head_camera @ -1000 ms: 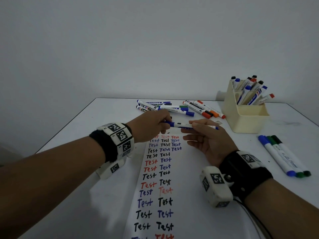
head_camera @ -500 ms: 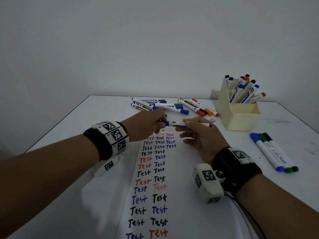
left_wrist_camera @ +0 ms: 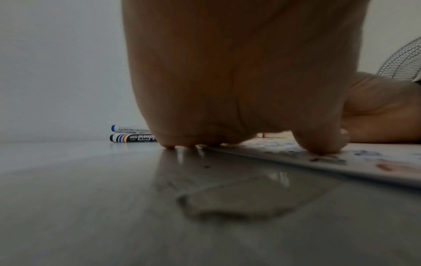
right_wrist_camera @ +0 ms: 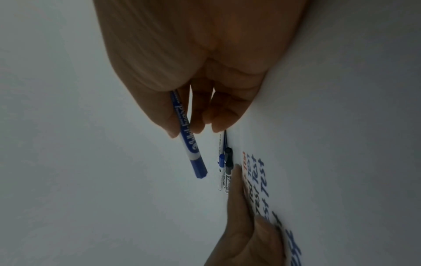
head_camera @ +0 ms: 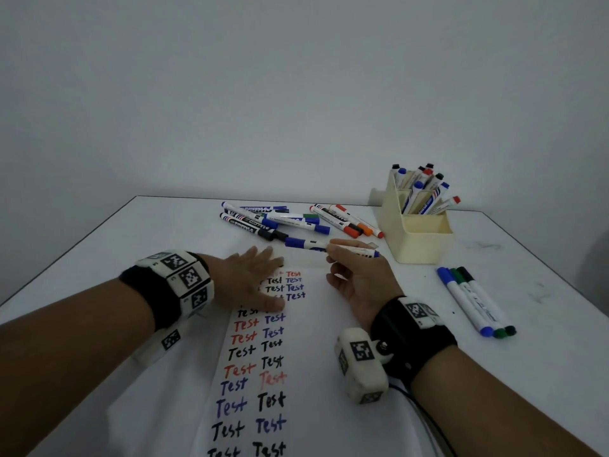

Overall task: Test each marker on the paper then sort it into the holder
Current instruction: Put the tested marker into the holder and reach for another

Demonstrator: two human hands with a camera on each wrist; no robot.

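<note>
The right hand (head_camera: 354, 275) pinches a capped blue marker (head_camera: 316, 245) between thumb and fingertips, level above the far end of the paper (head_camera: 296, 357). The left hand (head_camera: 253, 282) lies flat and released, fingers spread, pressing the paper's far left part down.

The task looks roughly half done. The paper carries many rows of "Test" in black, red and blue, and the cream holder (head_camera: 418, 239), right of the paper's far end, already holds a good number of markers in its rear compartments; its front compartment appears empty. A loose pile of markers (head_camera: 290, 221) lies beyond the paper, and three more (head_camera: 474, 301) lie side by side to the paper's right, nearer than the holder.

Between the paper and the holder the table (head_camera: 115, 258) is bare, so the way across looks free. The table's edges are well apart from the paper.
</note>
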